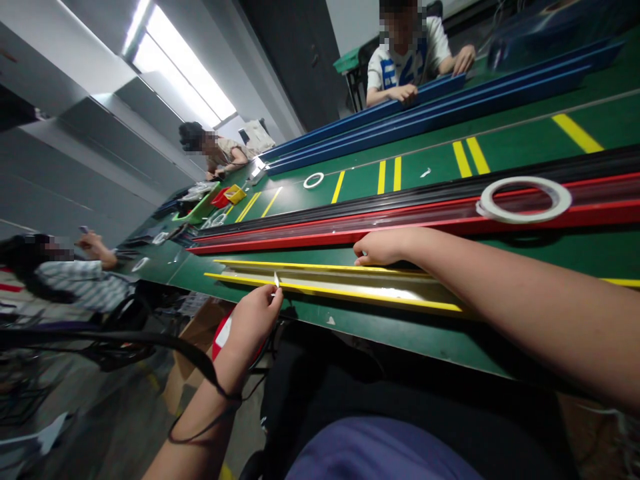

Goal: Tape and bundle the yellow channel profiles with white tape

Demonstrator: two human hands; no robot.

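A long yellow channel strip (345, 283) lies along the near edge of the green table (430, 163). My left hand (253, 320) is at the strip's near edge, fingers pinched on a small white tab (276, 280), maybe tape. My right hand (380, 248) rests on the strip's far rim, fingers curled and pressing down on it. My right forearm crosses the strip from the right.
Red and black strips (410, 217) lie beyond the yellow one, with a white tape roll (524, 199) on them. A smaller tape ring (313, 180) sits mid-table. Blue strips (430, 110) run along the far side. Three other people sit around the table. Small bins (227, 195) stand far left.
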